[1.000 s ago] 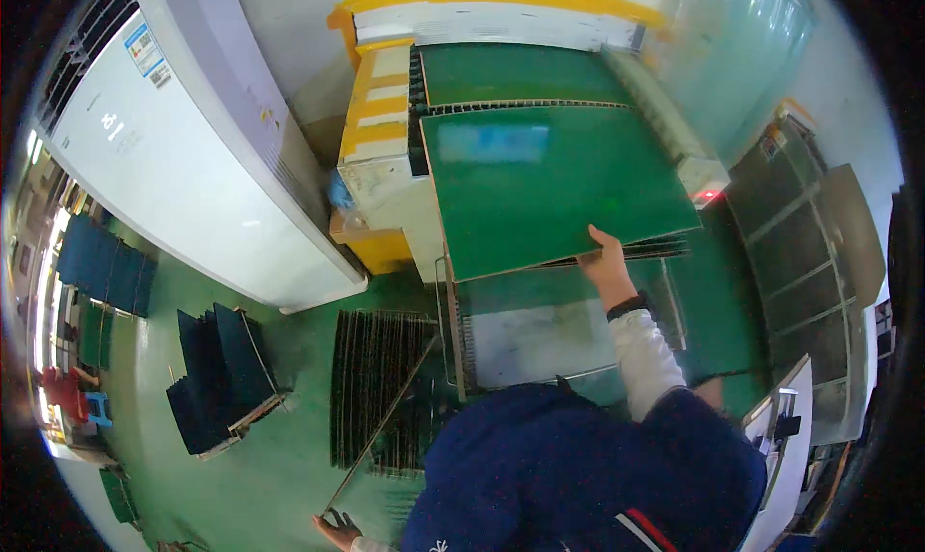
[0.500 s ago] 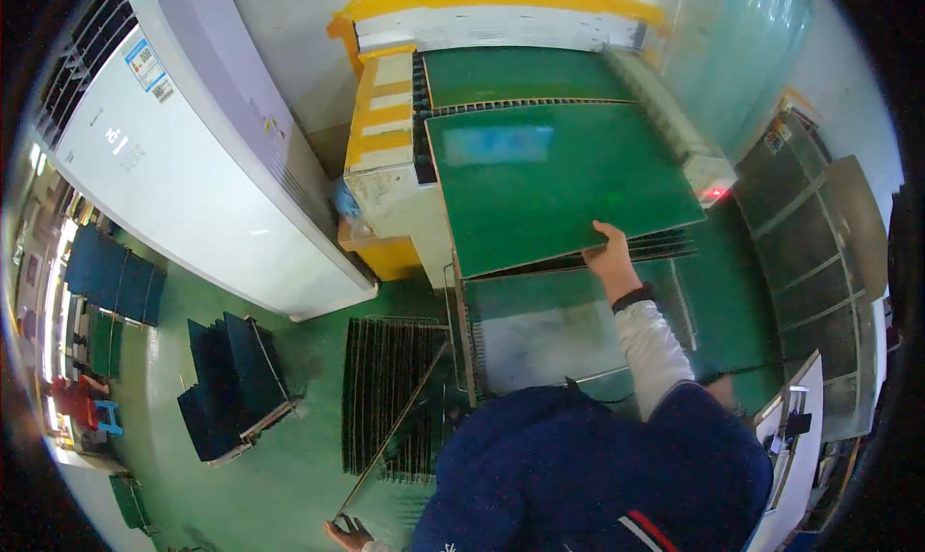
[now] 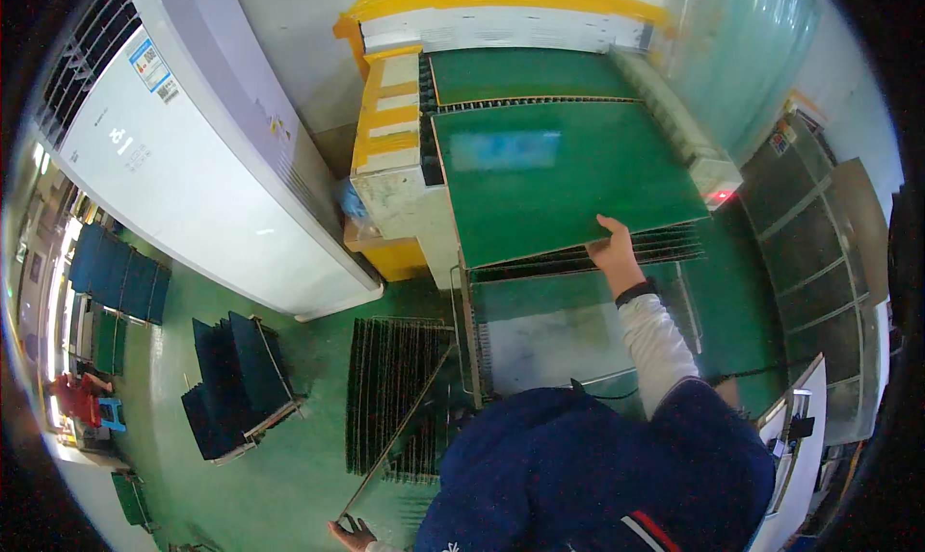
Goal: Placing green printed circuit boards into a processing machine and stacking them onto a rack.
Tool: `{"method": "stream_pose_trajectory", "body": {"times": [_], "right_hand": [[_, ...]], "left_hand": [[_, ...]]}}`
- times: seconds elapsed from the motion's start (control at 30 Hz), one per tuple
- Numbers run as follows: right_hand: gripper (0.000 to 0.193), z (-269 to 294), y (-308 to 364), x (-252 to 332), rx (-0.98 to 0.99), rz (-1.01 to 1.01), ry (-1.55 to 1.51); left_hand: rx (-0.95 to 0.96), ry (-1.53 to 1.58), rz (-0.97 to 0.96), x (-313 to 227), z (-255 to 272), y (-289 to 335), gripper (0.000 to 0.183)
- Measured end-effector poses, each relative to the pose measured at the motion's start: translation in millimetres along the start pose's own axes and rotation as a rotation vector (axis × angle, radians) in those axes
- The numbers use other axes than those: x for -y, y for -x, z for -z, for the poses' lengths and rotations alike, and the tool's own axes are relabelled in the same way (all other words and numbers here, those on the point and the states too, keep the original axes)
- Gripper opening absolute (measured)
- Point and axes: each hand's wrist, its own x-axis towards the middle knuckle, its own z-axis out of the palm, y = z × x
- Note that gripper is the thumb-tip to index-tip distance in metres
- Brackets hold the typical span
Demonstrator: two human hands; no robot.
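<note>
Big green panel (image 3: 564,181), flat on the conveyor's (image 3: 665,99) near edge.
My right hand (image 3: 614,253) pinches its edge; left hand (image 3: 352,533) grips a thin sheet (image 3: 400,436) beside the slotted rack (image 3: 385,393).

Person seen from above. The torso is covered by a dark navy-blue jacket (image 3: 588,475) with a red and white stripe near its lower right edge. The right arm wears a white long sleeve (image 3: 655,340), closed by a black band at the wrist (image 3: 634,292). The right hand (image 3: 614,253) is bare. The left hand (image 3: 352,533), at the lower edge, is bare, with a white cuff just visible.
</note>
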Motion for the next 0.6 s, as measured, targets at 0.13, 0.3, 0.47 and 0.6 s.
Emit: {"method": "stream_pose_trajectory", "body": {"times": [0.13, 0.3, 0.47, 0.6], "right_hand": [[0.015, 0, -8, 2, -0.049, -0.012, 0.024], [0.016, -3, -12, 1, -0.033, -0.013, 0.014], [0.013, -17, -7, -3, -0.038, 0.016, 0.052], [0.015, -9, -21, -1, -0.017, -0.011, 0.009]], "left_hand": [[0.036, 0.010, -0.003, 2, 7, -6, 0.055], [0.038, 0.034, -0.007, 5, 11, -12, 0.057], [0.044, 0.029, 0.008, 5, 11, -11, 0.055], [0.017, 0.004, 0.011, 5, 7, -11, 0.052]]}}
